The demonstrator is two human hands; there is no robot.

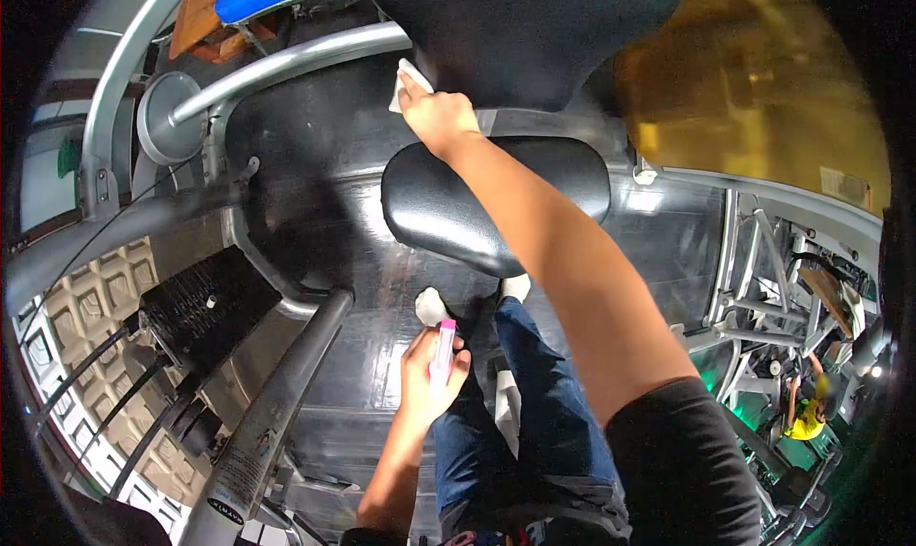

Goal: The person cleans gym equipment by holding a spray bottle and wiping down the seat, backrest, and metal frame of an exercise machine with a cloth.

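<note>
My right hand [441,119] is stretched forward, closed on a folded white cloth [398,96]. It is by the left edge of the black padded backrest [525,41], and the cloth seems to touch the frame or pad edge there; exact contact is hard to tell. Below my forearm lies a black padded seat [444,198], partly covered by the arm. Nearer my body, my left hand [417,379] is wrapped round a small white bottle with a pink cap [443,350], held upright over the floor.
Curved silver tubing [296,61] runs left of the backrest. A weight stack [205,312] and a slanted silver post [277,412] stand at left. A yellowish panel [754,88] fills the upper right. Gym machines and a person in yellow [806,422] are at far right.
</note>
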